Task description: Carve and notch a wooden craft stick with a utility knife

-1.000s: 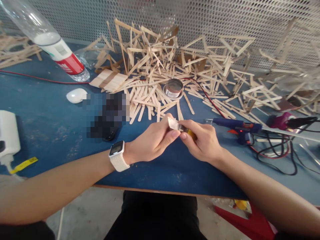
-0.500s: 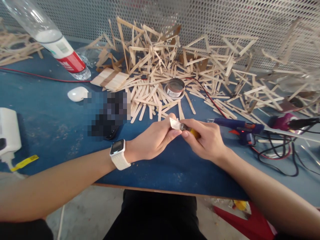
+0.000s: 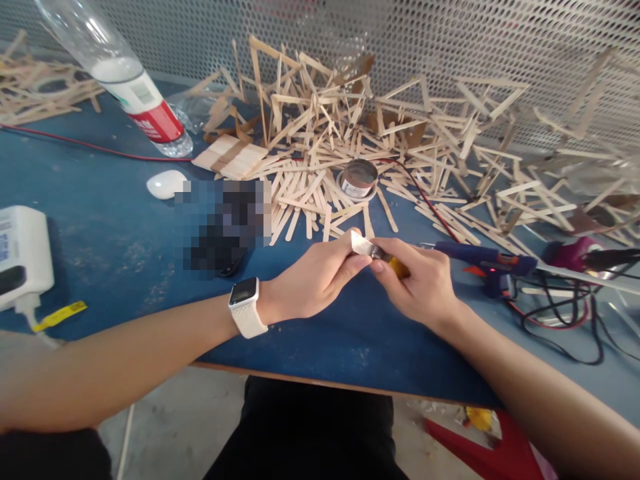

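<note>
My left hand [image 3: 315,277], with a white watch on its wrist, is closed, thumb and fingers pinching a pale flat piece [image 3: 361,244] with a slanted end. Whether this piece is wood or metal I cannot tell. My right hand [image 3: 417,277] is wrapped round a yellow-handled tool [image 3: 399,268], whose grey metal end meets the pale piece between my hands. Most of the tool is hidden by my fingers, so its kind does not show. Both hands are held close together above the front of the blue table [image 3: 320,353]. Just beyond them lie loose wooden craft sticks [image 3: 300,200].
A round tin [image 3: 359,179] stands among the sticks. At right lies a blue glue gun [image 3: 487,259] with tangled black cables [image 3: 560,320]. To the left are a dark, blurred-out object [image 3: 220,247], a white mouse [image 3: 167,185], a plastic bottle [image 3: 157,123] and a white power block [image 3: 25,257].
The whole view has shifted slightly, so the table's things and my hands appear a little further right. My hands keep the same grip; the pale piece looks slightly turned.
</note>
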{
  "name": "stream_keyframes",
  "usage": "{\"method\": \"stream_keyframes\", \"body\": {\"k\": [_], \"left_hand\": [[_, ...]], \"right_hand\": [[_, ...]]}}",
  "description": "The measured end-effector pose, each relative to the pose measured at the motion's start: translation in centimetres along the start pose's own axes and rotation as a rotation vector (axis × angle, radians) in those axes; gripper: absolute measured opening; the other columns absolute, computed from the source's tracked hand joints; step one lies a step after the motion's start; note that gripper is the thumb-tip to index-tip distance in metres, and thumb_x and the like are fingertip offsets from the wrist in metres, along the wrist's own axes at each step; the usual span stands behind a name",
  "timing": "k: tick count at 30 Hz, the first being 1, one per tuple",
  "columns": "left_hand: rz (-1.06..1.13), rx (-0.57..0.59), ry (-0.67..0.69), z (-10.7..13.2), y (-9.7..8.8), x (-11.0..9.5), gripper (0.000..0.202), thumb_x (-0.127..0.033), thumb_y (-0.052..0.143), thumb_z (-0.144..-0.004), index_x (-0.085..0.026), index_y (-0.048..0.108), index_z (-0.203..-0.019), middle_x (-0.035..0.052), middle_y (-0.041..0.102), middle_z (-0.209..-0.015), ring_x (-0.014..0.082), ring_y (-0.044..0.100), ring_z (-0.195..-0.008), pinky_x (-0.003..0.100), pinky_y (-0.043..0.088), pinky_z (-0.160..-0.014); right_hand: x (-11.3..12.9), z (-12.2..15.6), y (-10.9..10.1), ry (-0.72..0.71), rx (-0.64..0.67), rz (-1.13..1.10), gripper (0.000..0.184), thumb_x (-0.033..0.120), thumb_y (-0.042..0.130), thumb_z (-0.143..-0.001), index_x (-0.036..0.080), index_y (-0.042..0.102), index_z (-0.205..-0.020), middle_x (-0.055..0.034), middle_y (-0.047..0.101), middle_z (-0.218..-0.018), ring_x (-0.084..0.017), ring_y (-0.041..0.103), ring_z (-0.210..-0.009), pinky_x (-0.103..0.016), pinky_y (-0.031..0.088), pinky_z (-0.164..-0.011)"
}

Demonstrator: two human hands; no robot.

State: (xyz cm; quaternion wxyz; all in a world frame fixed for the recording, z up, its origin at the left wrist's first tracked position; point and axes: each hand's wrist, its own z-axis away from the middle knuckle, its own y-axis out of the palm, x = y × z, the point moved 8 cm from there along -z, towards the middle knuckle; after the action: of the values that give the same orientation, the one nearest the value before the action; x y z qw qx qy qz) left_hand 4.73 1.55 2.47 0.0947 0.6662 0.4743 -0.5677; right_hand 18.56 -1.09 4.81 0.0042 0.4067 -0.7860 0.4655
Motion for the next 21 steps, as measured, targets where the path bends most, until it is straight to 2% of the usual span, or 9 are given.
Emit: {"method": "stream_keyframes", "body": {"k": [3,6,11,16,21], "left_hand": [[0.009,-0.028,-0.042,0.07,-0.14,0.13,0.033,-0.045,0.038,-0.118,-0.021,0.055,-0.104,0.0027,0.065,-0.092,0.0158,0.058,-0.077,0.032,0.046,-0.073],[0.027,-0.024,-0.079,0.08,-0.14,0.30,0.038,-0.051,0.043,-0.117,-0.022,0.052,-0.095,0.0004,0.059,-0.083,0.0152,0.053,-0.072,0.032,0.042,-0.068],[0.068,-0.011,-0.044,-0.19,-0.29,-0.03,0.043,-0.054,0.048,-0.115,-0.022,0.045,-0.086,-0.0014,0.048,-0.083,0.0134,0.046,-0.069,0.033,0.040,-0.069],[0.090,0.032,-0.028,-0.34,-0.03,-0.09,0.040,-0.051,0.044,-0.117,-0.023,0.044,-0.089,-0.0022,0.047,-0.083,0.0138,0.044,-0.069,0.033,0.039,-0.069],[0.067,0.031,-0.034,-0.33,-0.03,0.03,0.040,-0.052,0.042,-0.117,-0.022,0.046,-0.091,0.0000,0.053,-0.087,0.0145,0.047,-0.072,0.033,0.041,-0.072]], "right_hand": [[-0.24,0.00,0.06,0.018,-0.003,0.015,0.023,0.038,0.060,-0.110,0.023,0.074,-0.119,-0.0025,0.083,-0.090,-0.015,0.075,-0.066,-0.025,0.059,-0.065],[-0.26,0.04,0.20,0.016,-0.001,0.016,0.022,0.037,0.059,-0.110,0.023,0.073,-0.119,-0.0025,0.083,-0.090,-0.015,0.075,-0.068,-0.024,0.058,-0.065],[0.10,0.07,0.42,-0.014,0.015,-0.001,0.024,0.038,0.057,-0.111,0.021,0.073,-0.117,-0.0028,0.083,-0.089,-0.013,0.073,-0.063,-0.023,0.055,-0.060],[-0.01,0.03,0.46,-0.005,0.030,-0.008,0.026,0.040,0.057,-0.111,0.021,0.074,-0.117,-0.0017,0.081,-0.083,-0.013,0.070,-0.059,-0.024,0.055,-0.059],[-0.22,0.06,0.44,0.003,0.028,-0.013,0.026,0.040,0.058,-0.110,0.022,0.075,-0.118,-0.0018,0.081,-0.085,-0.013,0.070,-0.060,-0.024,0.057,-0.061]]}}
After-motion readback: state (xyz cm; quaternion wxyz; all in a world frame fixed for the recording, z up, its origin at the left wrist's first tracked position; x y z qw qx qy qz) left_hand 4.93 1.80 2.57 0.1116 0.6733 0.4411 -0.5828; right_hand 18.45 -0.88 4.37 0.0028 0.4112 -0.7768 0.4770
